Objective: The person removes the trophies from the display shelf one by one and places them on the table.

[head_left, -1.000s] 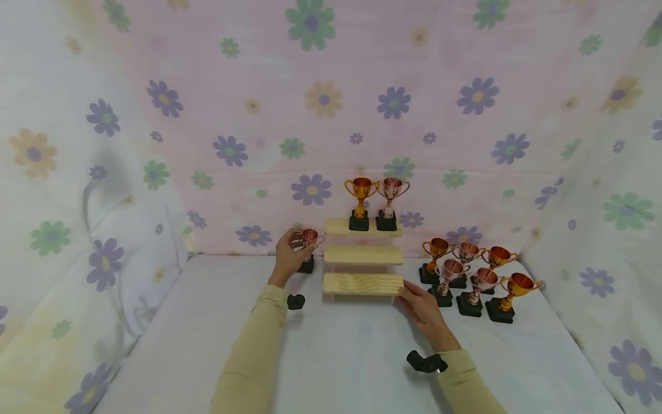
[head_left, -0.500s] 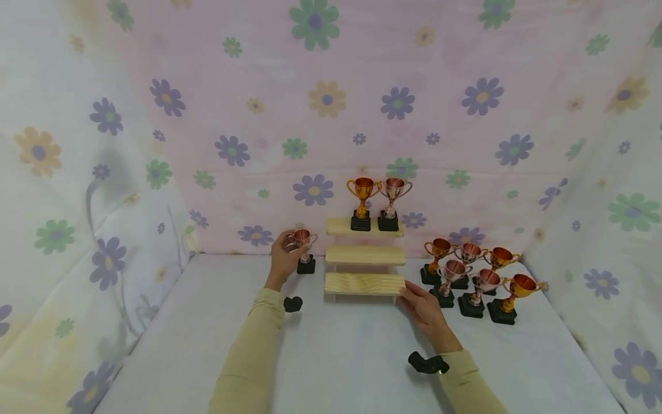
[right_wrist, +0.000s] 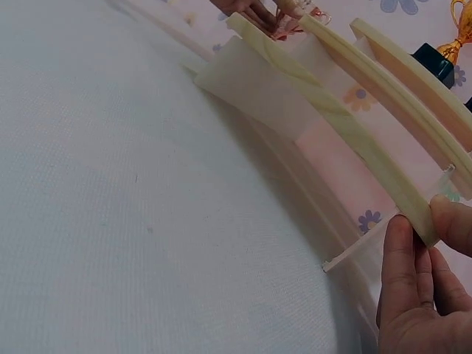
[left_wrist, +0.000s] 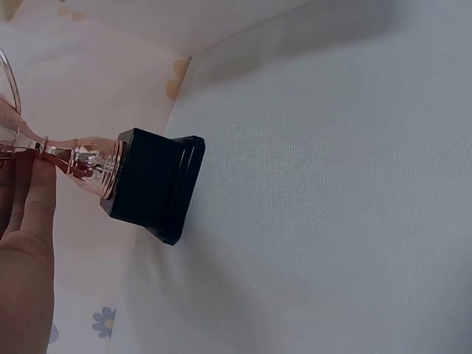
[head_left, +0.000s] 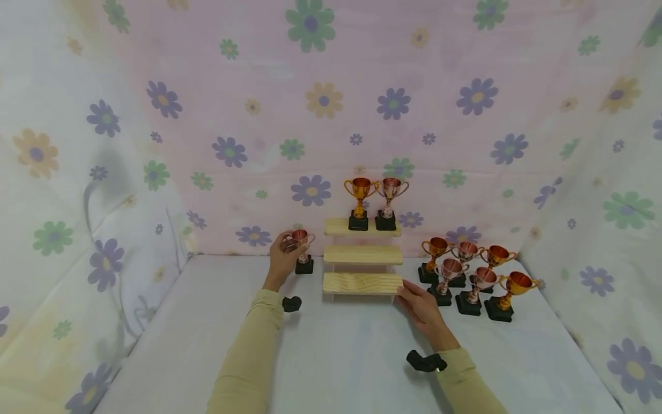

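Note:
My left hand holds a rose-gold trophy cup by its bowl and stem, left of the stand. Its black base points down, close to the white tabletop, and the cup leans slightly left in the head view. My right hand pinches the right end of the lowest wooden shelf, thumb on top and fingers beneath. Three wooden steps on clear supports make up this display stand. On its top step are a gold trophy and a rose-gold trophy, side by side.
Several more gold and rose-gold trophies are grouped in two rows on the table, right of the stand. Flower-print cloth hangs behind and on both sides. Black wrist mounts stick out from my sleeves.
My left hand has shifted slightly left with its trophy, widening the gap to the stand, then stayed nearly still. My right hand keeps its grip on the lowest shelf.

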`<state>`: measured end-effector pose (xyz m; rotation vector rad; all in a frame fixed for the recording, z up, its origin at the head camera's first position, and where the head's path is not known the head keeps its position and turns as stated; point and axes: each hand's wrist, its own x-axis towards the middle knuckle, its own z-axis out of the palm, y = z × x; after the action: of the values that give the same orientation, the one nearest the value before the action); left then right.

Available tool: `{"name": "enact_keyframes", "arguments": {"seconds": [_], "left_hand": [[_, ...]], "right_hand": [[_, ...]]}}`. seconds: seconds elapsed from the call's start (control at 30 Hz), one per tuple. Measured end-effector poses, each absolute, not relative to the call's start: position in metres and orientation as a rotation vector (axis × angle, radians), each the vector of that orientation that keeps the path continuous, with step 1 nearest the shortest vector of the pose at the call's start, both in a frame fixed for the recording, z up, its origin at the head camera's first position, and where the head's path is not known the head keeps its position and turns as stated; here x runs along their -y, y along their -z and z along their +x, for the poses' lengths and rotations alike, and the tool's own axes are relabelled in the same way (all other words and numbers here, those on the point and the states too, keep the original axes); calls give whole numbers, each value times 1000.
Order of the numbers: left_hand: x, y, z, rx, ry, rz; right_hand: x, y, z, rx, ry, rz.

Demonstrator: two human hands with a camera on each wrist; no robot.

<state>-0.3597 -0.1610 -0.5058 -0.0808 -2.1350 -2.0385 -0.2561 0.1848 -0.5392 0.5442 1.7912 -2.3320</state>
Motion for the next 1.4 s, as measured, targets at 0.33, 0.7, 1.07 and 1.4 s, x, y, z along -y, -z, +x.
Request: {"name": "enact_keyframes", "arguments": {"seconds": [0.33,0.7,1.07,1.4], "left_hand": [[167,523,-347,2197,2089,74],[170,515,-314,1771,2070,143],[120,435,-326,1549,2076,-280],[77,386,-343,1994,2005,-468]], "right_hand": [[-186,539,-257,-1797,2339,542],[-190,542,-258,-1788,2357,517],[-191,542,-257,-1792,2360,510],[-187,540,-256,-1760,2368,511]]}}
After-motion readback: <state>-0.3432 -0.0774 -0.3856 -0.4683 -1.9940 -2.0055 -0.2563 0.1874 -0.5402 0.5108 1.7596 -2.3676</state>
